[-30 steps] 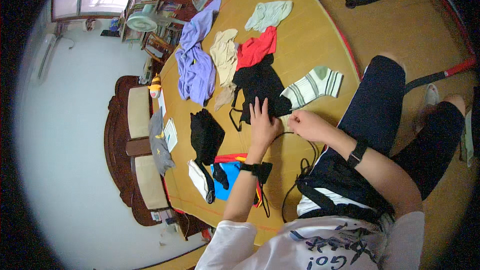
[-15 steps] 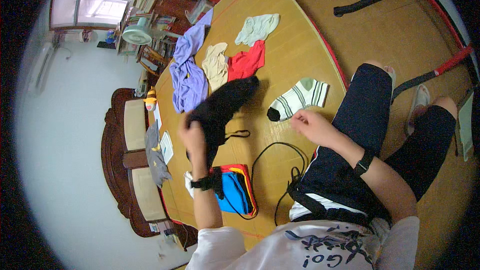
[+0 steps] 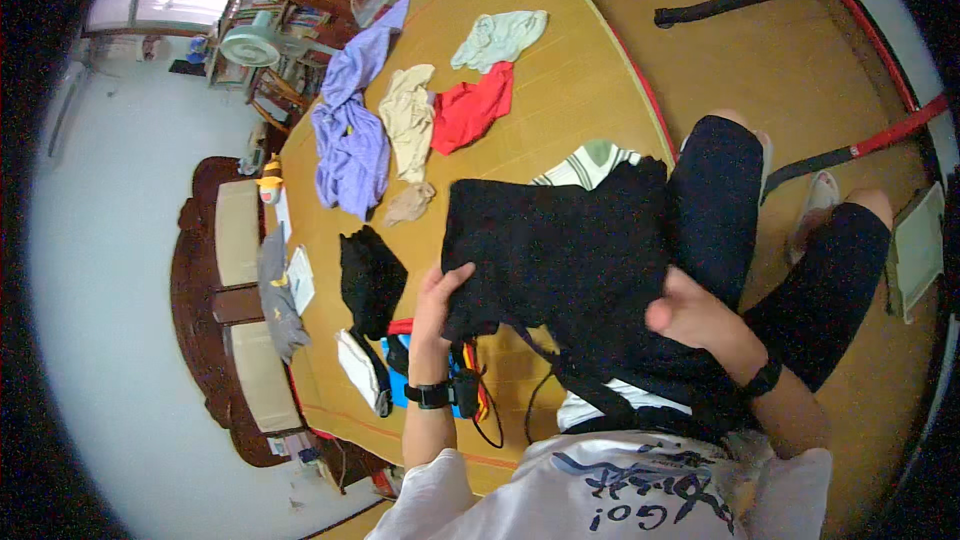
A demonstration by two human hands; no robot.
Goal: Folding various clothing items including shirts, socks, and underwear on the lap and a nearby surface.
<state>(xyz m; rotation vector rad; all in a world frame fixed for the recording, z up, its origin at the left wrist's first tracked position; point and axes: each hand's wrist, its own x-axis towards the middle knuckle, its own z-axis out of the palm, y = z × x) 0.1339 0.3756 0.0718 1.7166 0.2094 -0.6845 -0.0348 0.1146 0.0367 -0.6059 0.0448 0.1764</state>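
A wide black garment (image 3: 560, 240) is spread between my hands above my lap and the mat. My left hand (image 3: 434, 300) pinches its left edge, thumb on top. At the right edge my right hand (image 3: 695, 315) is closed on the cloth, fingers partly hidden. Behind the garment a white, green and dark striped sock (image 3: 590, 165) shows only in part. Just beyond my left hand lies a crumpled black cloth (image 3: 370, 280). Partly hidden by my left wrist is a folded blue cloth (image 3: 395, 370), with a white folded cloth (image 3: 360, 370) beside it.
Farther along the mat (image 3: 580, 50) lie a purple garment (image 3: 350, 140), a cream cloth (image 3: 408, 120), a red cloth (image 3: 472, 110), a pale green cloth (image 3: 500, 38) and a small tan cloth (image 3: 410, 203). A red metal frame (image 3: 870, 40) stands on the floor at right.
The black garment has come nearer to me and is spread wide. My right hand, empty beside the sock before, now grips it too. The sock has become partly covered.
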